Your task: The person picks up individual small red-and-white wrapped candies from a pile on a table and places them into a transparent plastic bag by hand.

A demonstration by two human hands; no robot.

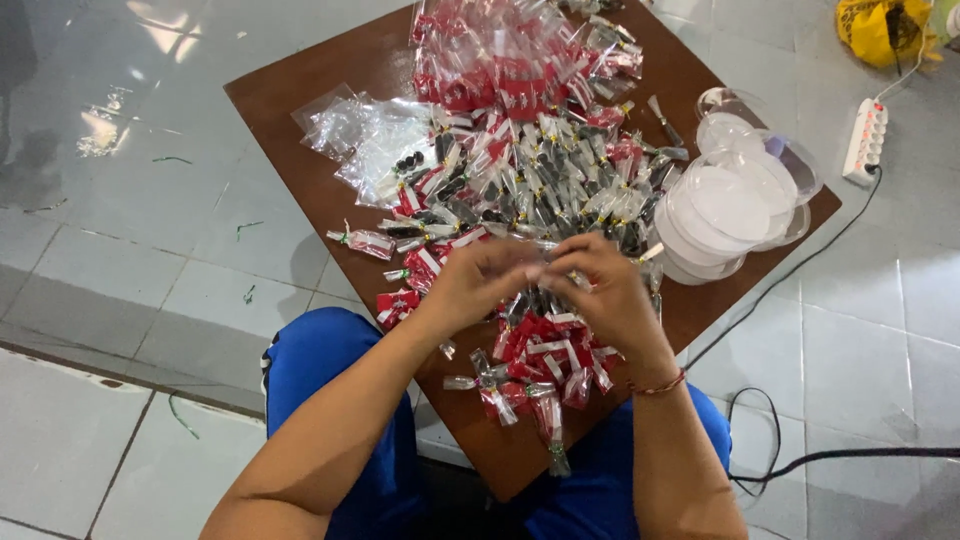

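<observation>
My left hand (pixel 478 283) and my right hand (pixel 604 290) meet over the near part of a low brown wooden table (pixel 300 130), fingertips pinched together on a small clear packet (pixel 545 272) that is mostly hidden between them. Under the hands lies a heap of small tied packets with red and white labels (pixel 540 365). A larger spread of similar packets with dark contents (pixel 530 180) covers the table's middle. Further back sits a pile of red-labelled packets (pixel 510 60).
Empty clear plastic bags (pixel 365 135) lie at the table's left. Stacked white round lidded containers (pixel 725 210) stand at the right edge. A white power strip (pixel 866 140) and black cables (pixel 800 460) lie on the tiled floor at right. A yellow bag (pixel 880 28) sits far right.
</observation>
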